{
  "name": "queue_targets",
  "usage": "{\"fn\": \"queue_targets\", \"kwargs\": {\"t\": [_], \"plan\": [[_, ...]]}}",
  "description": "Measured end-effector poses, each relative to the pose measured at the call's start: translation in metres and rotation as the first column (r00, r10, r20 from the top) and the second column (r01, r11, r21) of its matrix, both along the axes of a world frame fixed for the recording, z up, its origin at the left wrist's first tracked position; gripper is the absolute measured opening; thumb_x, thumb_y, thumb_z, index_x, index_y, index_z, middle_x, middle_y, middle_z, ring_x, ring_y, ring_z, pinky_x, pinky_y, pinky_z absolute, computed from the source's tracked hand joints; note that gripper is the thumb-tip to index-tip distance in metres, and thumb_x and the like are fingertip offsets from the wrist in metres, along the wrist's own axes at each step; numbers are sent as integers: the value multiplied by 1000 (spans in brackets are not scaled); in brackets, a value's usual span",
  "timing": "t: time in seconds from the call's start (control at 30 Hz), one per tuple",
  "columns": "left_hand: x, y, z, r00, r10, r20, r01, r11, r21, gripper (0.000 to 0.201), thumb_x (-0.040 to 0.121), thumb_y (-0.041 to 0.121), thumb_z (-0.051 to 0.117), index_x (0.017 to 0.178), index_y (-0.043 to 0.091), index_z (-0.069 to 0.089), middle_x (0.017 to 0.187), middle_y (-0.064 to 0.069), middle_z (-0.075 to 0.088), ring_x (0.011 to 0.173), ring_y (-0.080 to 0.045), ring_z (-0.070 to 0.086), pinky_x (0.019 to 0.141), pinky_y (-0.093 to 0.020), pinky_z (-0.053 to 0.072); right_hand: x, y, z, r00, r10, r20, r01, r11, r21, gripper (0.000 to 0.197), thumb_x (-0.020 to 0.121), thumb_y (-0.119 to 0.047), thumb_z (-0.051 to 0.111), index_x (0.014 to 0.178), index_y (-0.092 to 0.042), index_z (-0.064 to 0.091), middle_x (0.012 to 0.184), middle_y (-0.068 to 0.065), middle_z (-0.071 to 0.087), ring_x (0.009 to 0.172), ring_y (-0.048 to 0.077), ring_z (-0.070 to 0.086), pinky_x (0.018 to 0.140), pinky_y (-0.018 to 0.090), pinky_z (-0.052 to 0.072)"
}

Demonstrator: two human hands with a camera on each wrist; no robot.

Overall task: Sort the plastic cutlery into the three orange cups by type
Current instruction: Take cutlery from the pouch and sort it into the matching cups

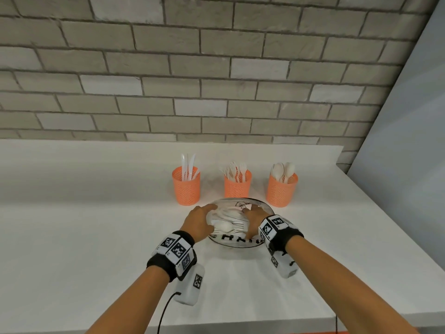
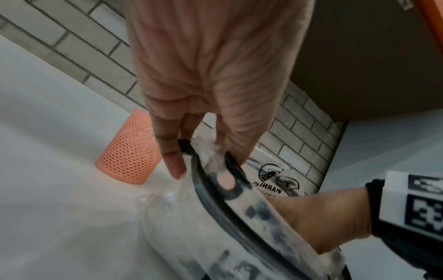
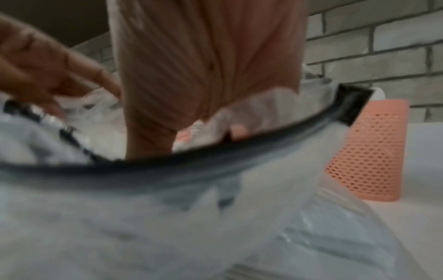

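Observation:
Three orange mesh cups stand in a row: knives in the left cup (image 1: 186,186), forks in the middle cup (image 1: 237,186), spoons in the right cup (image 1: 281,189). In front of them lies a clear plastic bag (image 1: 231,239) with a black rim, and white cutlery (image 1: 227,226) lies inside it. My left hand (image 1: 199,219) pinches the bag's left rim, with fingers (image 2: 175,166) outside and the thumb inside. My right hand (image 1: 251,221) reaches down into the bag's mouth. Its fingertips (image 3: 239,130) show blurred through the plastic, and what they hold is hidden.
Everything sits on a white counter (image 1: 96,225) against a grey brick wall (image 1: 216,80). A pale panel (image 1: 409,141) rises at the right. The counter's front edge (image 1: 240,324) runs just below my forearms. A black cable (image 1: 166,307) hangs from the left wrist unit.

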State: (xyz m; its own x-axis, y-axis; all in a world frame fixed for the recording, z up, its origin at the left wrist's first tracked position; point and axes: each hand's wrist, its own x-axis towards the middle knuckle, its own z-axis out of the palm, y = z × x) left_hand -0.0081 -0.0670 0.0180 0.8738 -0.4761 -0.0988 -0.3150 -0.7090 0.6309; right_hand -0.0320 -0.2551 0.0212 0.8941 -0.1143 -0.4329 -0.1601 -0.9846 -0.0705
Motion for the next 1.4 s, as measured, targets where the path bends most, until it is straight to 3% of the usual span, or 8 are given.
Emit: {"fn": "queue_targets", "kwargs": {"t": [0.13,0.3,0.43,0.63,0.8,1.07,1.27,1.4], "plan": [[4,1,5,999,-32,-28,32,999,19,65,80,3,59,139,19,38,137,-14,45,125,-28,46,104,-34,39,1,2,-5,998,-25,59,25,1000,-11,86,72,-29,77,141,-7,31,146,14,36,134,28,36,109,34,35],[3,6,0,996,-71,-48,73,996,49,66,82,3,58,141,19,34,135,-16,43,125,-29,44,103,-32,39,2,0,-8,995,-71,66,63,991,116,93,70,-27,79,144,-8,26,149,9,36,136,24,36,111,30,33],[4,9,-3,994,-87,-64,89,996,29,67,82,4,59,142,19,33,135,-14,42,126,-27,42,102,-28,36,3,6,-8,993,-102,64,93,988,127,81,70,-27,78,138,-7,37,142,11,45,128,25,44,102,29,38],[3,12,-5,993,-93,-77,94,996,8,66,82,5,59,141,19,33,138,-13,41,128,-26,41,105,-29,35,4,8,-7,994,-105,35,97,979,178,88,71,-27,77,144,-11,30,147,8,39,132,25,40,106,30,36],[8,13,-3,992,-84,-93,84,996,-8,65,82,5,59,140,20,35,140,-11,41,128,-25,41,105,-29,35,13,2,-7,994,-109,-12,109,973,201,77,73,-27,77,138,-10,39,139,9,48,124,26,48,99,29,40],[11,12,-2,988,-73,-138,66,997,-49,64,81,3,58,138,22,36,143,-7,38,130,-22,39,105,-28,34,22,-8,-7,997,-54,-56,66,969,237,89,75,-27,75,146,-14,24,149,7,36,134,25,37,111,34,33],[8,15,-3,990,-55,-128,48,997,-52,64,81,4,58,138,24,36,144,-4,38,129,-20,40,105,-28,36,28,-11,-6,995,-29,-91,54,956,287,90,70,-39,77,143,-18,29,147,1,40,132,23,40,112,37,33],[8,14,2,995,-34,-93,29,998,-54,61,82,4,57,137,22,38,143,-3,40,128,-20,41,105,-27,36,30,-12,-4,997,-9,-81,35,944,329,85,69,-36,78,139,-16,35,138,2,48,125,23,47,107,36,38]]}}
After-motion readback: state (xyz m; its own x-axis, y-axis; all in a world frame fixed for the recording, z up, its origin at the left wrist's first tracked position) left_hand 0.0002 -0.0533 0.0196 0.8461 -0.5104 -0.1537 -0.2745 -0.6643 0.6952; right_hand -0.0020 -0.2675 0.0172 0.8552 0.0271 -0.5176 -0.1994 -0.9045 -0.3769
